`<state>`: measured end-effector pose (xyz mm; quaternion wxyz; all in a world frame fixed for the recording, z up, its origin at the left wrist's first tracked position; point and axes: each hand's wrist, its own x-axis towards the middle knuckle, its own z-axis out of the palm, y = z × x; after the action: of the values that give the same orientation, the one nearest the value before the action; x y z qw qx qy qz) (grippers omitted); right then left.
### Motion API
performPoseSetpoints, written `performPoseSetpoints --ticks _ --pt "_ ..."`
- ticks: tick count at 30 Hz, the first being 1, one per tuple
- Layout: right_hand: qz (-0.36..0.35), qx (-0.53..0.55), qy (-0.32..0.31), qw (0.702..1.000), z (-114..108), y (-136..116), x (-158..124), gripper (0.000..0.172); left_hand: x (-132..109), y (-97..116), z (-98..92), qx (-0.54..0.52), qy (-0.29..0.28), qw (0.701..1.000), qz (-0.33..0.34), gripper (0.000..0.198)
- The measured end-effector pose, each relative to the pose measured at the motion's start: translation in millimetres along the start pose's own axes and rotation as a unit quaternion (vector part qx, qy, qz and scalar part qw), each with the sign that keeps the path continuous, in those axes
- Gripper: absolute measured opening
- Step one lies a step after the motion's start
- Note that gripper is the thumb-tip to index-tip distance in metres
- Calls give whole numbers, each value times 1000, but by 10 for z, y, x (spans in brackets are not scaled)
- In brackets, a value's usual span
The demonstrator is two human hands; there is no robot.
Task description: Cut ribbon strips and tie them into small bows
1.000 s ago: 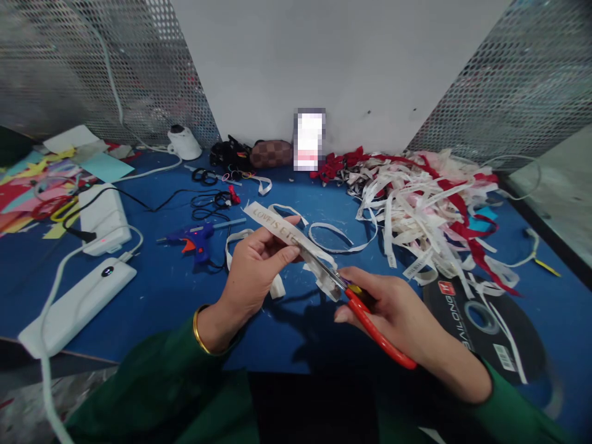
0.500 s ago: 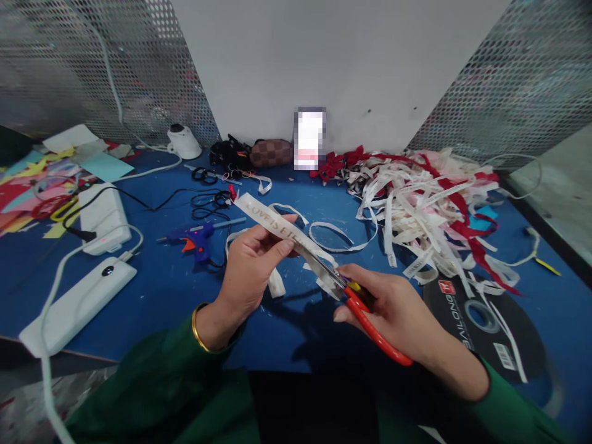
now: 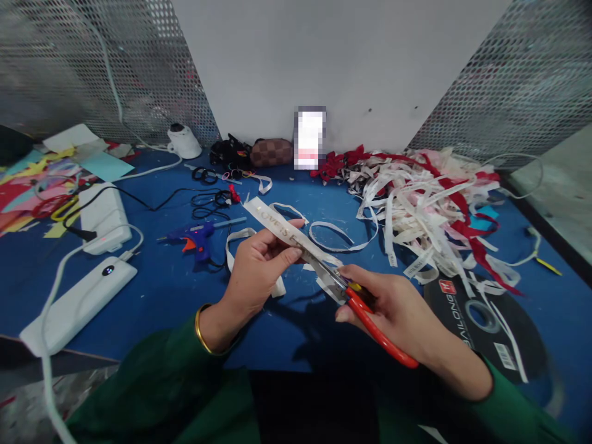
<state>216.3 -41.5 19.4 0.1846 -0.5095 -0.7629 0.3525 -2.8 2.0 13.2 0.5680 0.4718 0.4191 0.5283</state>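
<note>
My left hand [image 3: 263,262] pinches a white printed ribbon [image 3: 267,216] between thumb and fingers; gold letters run along it and its far end points up and left. My right hand [image 3: 386,302] is closed around red-handled scissors [image 3: 377,327], whose blades lie lengthwise along the ribbon and reach close to my left fingertips. A narrow strip of the ribbon curls beside the blades near my right thumb. Whether the blades are fully closed cannot be made out. Below the ribbon, white scraps lie on the blue table [image 3: 185,308].
A blue glue gun [image 3: 198,239] lies to the left, near a white power bank [image 3: 78,308] and a power strip [image 3: 104,219]. Cut ribbons [image 3: 425,209] are heaped at the right, above a black spool [image 3: 518,327]. A phone [image 3: 309,139] leans against the back panel.
My left hand and the ribbon have shifted slightly right. The scissors and my right hand have moved very little, a touch right and down.
</note>
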Motion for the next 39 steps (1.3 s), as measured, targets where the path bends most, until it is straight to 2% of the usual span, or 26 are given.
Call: performPoseSetpoints --ticks 11,20,29,39 --pt "-9 -7 8 1000 9 14 2 50 -3 4 -23 -5 3 1000 -6 34" --pt "-11 -37 24 999 18 19 5 46 20 2 -64 -7 38 999 14 29" --pt "-25 -58 22 998 28 18 10 49 -5 1 -5 10 11 1000 -6 30" --pt "-1 9 -10 1000 12 16 7 44 -3 25 3 5 12 1000 0 27"
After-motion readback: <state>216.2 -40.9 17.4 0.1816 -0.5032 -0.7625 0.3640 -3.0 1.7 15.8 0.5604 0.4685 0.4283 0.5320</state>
